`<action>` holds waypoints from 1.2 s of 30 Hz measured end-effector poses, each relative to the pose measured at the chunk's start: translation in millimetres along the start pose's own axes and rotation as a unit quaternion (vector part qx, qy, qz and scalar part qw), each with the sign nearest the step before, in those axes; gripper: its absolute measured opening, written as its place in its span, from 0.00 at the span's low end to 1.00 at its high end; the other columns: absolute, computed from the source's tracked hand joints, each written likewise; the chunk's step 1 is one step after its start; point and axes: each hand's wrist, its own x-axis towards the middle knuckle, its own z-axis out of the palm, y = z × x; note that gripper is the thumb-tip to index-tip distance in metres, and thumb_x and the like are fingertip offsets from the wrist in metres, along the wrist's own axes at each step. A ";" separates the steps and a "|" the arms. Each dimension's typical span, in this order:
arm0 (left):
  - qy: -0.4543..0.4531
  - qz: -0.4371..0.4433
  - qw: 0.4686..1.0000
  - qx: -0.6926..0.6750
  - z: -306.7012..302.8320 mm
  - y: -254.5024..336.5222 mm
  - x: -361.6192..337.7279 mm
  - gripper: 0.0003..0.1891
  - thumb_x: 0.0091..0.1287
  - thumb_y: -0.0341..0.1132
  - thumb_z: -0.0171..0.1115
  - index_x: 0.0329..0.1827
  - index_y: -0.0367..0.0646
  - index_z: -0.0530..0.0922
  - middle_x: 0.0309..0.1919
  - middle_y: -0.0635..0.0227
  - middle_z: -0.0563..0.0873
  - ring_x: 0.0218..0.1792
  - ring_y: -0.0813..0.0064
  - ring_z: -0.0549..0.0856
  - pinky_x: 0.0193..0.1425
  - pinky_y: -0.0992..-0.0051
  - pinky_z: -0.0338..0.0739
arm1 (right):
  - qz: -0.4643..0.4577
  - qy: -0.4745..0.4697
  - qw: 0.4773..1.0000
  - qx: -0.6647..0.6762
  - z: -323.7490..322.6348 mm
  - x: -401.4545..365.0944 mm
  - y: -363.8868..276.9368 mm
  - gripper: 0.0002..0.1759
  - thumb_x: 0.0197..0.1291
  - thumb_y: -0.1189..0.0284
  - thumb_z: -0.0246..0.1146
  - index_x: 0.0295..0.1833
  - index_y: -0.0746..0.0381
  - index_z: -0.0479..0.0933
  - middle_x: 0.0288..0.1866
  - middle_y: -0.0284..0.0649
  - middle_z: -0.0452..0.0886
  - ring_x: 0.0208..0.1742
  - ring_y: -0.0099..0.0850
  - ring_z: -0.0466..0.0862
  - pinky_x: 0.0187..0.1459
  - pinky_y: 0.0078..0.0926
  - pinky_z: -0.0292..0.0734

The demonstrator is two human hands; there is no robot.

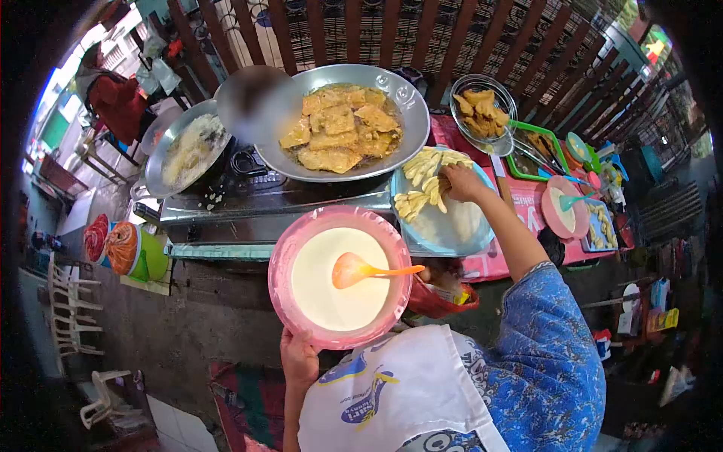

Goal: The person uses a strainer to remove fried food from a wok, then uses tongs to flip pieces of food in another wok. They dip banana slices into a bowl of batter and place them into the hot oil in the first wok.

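Observation:
My left hand (300, 358) is closed on the near rim of a pink bowl (280, 260), holding it up before the apron. Pale, smooth batter (316, 294) fills much of the bowl, and an orange ladle (351, 270) rests in it, handle pointing right. My right hand (462, 183) reaches over a light blue tray (452, 245), fingers closed at the edge of some fan-cut banana pieces (422, 202). The fingertips are partly hidden against the pieces. Behind the bowl, a wide pan (410, 113) holds flat golden pieces (331, 128) frying in oil.
A second wok (154, 162) with bubbling oil sits at the left of the stove (226, 203). At the right are a strainer (514, 113) of fried pieces, a green tray (520, 167) and a smaller pink bowl (553, 215). A slatted wooden fence (354, 34) stands behind.

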 end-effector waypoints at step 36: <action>0.043 0.035 0.998 -0.014 -63.9 41.8 -10.2 0.12 0.51 0.23 0.52 0.40 0.39 0.71 0.36 0.69 0.77 0.34 0.79 0.78 0.36 0.75 0.78 | -0.266 -0.094 0.958 -0.049 -88.1 -69.6 -310.2 0.18 0.49 0.69 0.57 0.47 0.61 0.65 0.33 0.45 0.77 0.34 0.38 0.78 0.34 0.32 0.73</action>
